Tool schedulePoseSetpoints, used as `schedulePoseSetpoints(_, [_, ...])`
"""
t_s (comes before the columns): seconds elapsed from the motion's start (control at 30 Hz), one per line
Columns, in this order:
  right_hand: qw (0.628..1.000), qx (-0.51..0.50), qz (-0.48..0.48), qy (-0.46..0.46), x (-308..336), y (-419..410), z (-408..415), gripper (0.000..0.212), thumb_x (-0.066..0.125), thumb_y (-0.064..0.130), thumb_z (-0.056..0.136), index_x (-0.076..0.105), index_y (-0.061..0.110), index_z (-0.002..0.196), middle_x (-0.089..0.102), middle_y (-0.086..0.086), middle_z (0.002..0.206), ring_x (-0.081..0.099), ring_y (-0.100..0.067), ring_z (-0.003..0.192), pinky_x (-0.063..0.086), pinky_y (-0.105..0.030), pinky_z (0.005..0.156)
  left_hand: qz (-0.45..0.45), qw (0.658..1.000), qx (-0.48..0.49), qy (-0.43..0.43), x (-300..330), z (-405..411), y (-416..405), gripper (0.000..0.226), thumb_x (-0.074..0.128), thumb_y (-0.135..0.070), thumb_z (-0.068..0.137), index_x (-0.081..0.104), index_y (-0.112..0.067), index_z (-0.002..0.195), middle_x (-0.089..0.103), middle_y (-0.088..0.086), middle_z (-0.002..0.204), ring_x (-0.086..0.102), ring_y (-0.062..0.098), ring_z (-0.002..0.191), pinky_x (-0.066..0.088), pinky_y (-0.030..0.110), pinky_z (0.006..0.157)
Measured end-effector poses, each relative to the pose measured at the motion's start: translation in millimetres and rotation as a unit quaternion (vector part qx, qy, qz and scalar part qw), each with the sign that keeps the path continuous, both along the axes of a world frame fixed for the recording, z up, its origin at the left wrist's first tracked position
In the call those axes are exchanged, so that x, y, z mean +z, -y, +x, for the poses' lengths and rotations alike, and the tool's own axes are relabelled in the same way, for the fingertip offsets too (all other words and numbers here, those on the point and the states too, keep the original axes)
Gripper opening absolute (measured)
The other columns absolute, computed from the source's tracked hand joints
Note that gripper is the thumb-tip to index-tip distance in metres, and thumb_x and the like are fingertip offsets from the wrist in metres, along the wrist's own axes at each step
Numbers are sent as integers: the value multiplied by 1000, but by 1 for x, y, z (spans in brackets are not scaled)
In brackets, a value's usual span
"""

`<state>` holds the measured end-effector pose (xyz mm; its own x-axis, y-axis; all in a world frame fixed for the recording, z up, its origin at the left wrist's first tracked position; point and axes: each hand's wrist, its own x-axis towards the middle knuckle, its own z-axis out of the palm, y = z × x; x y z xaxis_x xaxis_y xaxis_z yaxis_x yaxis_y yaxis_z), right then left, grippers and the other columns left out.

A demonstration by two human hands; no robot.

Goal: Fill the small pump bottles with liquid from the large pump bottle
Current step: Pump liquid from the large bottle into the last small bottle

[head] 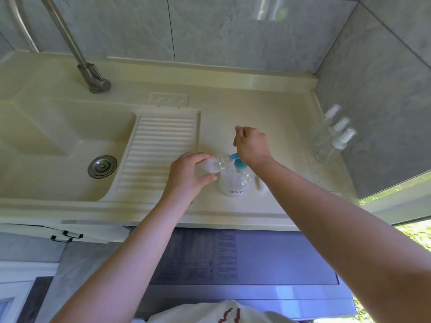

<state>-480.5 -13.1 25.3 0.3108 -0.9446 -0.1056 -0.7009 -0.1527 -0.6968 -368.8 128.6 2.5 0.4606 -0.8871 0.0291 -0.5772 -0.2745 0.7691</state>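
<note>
White cloth with a red mark (224, 311) sits at the bottom edge, cut off by the frame, above a dark panel of print too blurred to read (224, 255). Beyond it spreads the cream countertop (233, 108), with its sink basin (46, 136) and ribbed washboard slope (158, 150) on the left; the steel tap (93, 75) runs out of view at the top.

Both bare forearms reach forward from below. The large pump bottle (235, 181) stands upright near the counter's front edge, its blue pump head (239, 163) partly hidden under the right hand (253, 145). That hand bears down on the pump from above, wrist bent, fingers curled; how they sit on the pump is hidden. The left hand (189, 176) grips a small clear bottle (215, 163), tilted with its open mouth against the blue spout; its lower part is covered by the fingers. A small white piece (258, 183) lies just right of the large bottle, hard to identify. Three more small pump bottles (331, 134) stand well apart by the right wall, blurred.
</note>
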Motion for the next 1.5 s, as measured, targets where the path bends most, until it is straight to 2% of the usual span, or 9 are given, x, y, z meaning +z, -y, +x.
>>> schedulePoseSetpoints(0.2, [1000,6,7,-13,-3,2,1,49,30,28,105,64,-6,94,68,-22,96,62,-38,90,50,-38,78,4,1000,-3,-4,0,0,1,52,87,-18,70,69,-25,119,58,-10,102,53,6,96,29,0,77])
schedulePoseSetpoints(0.37, [1000,-3,-27,-14,-10,-2,3,44,29,29,105,53,5,77,65,-20,84,57,-37,76,43,-34,65,8,1000,-2,-10,-2,-1,2,52,87,-17,70,69,-25,119,59,-8,103,54,7,96,31,4,77])
schedulePoseSetpoints(0.47, [1000,-17,-7,0,-3,-2,0,45,29,28,104,54,0,78,64,-21,85,54,-36,80,44,-36,72,9,1000,-3,-11,-3,-1,1,53,87,-17,70,69,-25,120,59,-7,105,53,7,97,31,9,80])
schedulePoseSetpoints(0.63, [1000,-6,5,-10,0,-3,0,47,31,27,104,63,-6,91,67,-23,93,60,-39,90,51,-41,81,11,1000,-1,-4,-6,1,1,54,87,-19,69,69,-24,119,58,-8,102,52,6,95,27,-5,76])
schedulePoseSetpoints(0.8, [1000,-14,-13,-23,-6,-7,1,42,30,24,104,47,7,70,60,-20,78,53,-38,77,40,-36,63,11,1000,0,-15,-6,-2,1,55,87,-17,70,68,-23,121,57,-9,104,52,5,97,30,7,81])
schedulePoseSetpoints(1.0, [1000,5,4,-19,1,-4,3,44,33,25,103,62,-4,87,68,-22,92,61,-39,85,47,-36,72,4,1000,5,-17,-2,-3,2,52,86,-17,71,68,-23,120,56,-11,102,52,4,96,30,6,79])
schedulePoseSetpoints(1.13, [998,27,-22,-57,-5,-3,7,41,31,23,104,49,7,71,63,-17,79,50,-33,67,33,-31,60,-4,1000,8,-15,-2,0,0,50,86,-16,71,69,-22,118,57,-11,102,52,4,96,28,-3,77])
schedulePoseSetpoints(1.23, [998,16,-27,-59,-6,-5,7,43,28,27,107,47,9,72,58,-15,77,47,-31,67,29,-32,58,-5,1000,7,-8,-4,1,0,51,86,-16,71,69,-21,118,57,-10,102,53,6,96,30,6,80])
schedulePoseSetpoints(1.5, [1000,2,10,-21,-4,-2,7,46,32,27,104,64,-3,91,69,-20,94,63,-37,84,44,-32,68,-7,1000,5,-14,-6,-3,2,50,86,-15,70,70,-22,116,58,-12,98,53,5,93,31,2,78])
